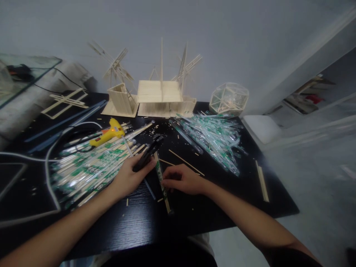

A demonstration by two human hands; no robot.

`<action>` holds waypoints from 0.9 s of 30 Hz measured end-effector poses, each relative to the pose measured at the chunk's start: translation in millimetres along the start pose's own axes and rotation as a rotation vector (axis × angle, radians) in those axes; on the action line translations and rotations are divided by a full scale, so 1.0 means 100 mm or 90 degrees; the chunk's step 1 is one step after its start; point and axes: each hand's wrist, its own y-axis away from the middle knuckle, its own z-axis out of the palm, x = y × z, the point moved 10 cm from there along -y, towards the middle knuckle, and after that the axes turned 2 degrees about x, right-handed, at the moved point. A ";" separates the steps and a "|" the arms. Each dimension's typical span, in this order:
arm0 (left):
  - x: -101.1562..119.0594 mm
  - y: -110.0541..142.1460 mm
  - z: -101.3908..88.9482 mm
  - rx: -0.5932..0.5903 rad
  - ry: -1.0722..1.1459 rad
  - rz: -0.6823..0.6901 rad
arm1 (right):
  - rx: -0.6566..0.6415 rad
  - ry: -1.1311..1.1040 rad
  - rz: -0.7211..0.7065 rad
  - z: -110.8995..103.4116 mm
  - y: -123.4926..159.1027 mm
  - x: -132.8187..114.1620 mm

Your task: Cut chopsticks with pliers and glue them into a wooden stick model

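My left hand point(132, 174) is closed around a black hand tool point(148, 152), whose exact kind I cannot make out. Just below the tool, the thumb and fingers of that hand are close to the upper end of a packet of wooden chopsticks point(159, 172) in clear plastic with green print. My right hand point(182, 178) has its fingers curled in a pinch at the middle of this packet. The packet slants toward the table's front edge, its lower end near the black tabletop point(194, 215). Two thin loose sticks point(186, 162) lie beyond my right hand.
Wrapped chopsticks point(91, 167) are heaped at left, under a yellow glue gun point(108, 134) with a pale cable. Torn wrappers point(214, 137) pile at right. Wooden stick models point(160, 91) and a faceted clear box point(229, 98) stand along the wall. Bare sticks point(261, 181) lie far right.
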 end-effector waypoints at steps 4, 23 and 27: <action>0.03 -0.02 -0.09 0.023 -0.025 0.017 | -0.013 0.066 -0.023 0.01 0.02 -0.07; 0.06 0.03 -0.15 0.039 -0.061 0.019 | -0.051 0.162 -0.082 0.03 0.05 -0.21; 0.08 0.06 -0.15 0.061 -0.059 0.020 | -0.056 0.147 -0.084 0.04 0.04 -0.21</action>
